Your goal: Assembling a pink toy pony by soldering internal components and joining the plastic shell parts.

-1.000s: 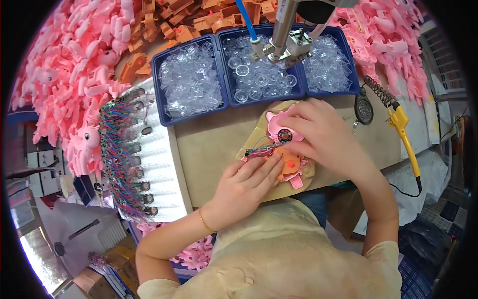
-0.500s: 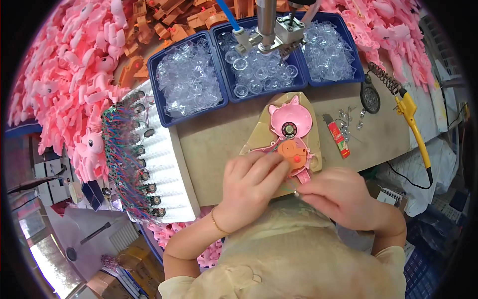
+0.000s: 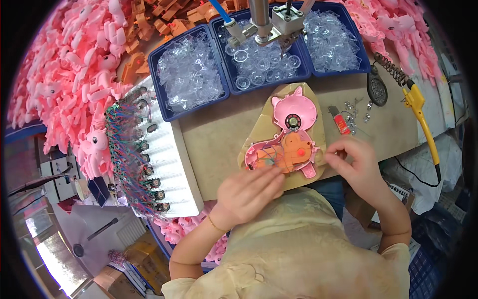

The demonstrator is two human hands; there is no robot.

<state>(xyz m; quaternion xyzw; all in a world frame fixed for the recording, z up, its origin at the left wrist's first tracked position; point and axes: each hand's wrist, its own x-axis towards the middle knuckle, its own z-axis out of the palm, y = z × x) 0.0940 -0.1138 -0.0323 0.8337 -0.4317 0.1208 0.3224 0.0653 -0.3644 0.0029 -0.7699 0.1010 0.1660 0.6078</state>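
Observation:
A pink toy animal half-shell [image 3: 296,109] lies hollow side up on a tan shaped holder [image 3: 259,124]. Its head holds a round black-rimmed speaker [image 3: 293,121]. An orange plastic gear housing [image 3: 298,149] sits in the body, with thin wires [image 3: 271,162] running over it. My left hand [image 3: 249,194] lies palm down with fingers stretched out, its fingertips at the shell's lower edge by the wires. To the right of the holder, my right hand [image 3: 353,162] is closed in a pinch; whatever is between its fingertips is too small to make out.
Blue bins [image 3: 225,94] of clear plastic parts stand behind, under a metal machine head [image 3: 269,30]. A white foam tray [image 3: 174,169] with wired speakers is at left. Pink shells [image 3: 64,74] pile up far left. A red-handled cutter [image 3: 341,123], small metal parts and a yellow soldering iron [image 3: 416,104] lie right.
My right hand has moved right and up, away from the shell. My left hand has slid down off the orange housing and flattened, uncovering the wires. The whole view has shifted slightly.

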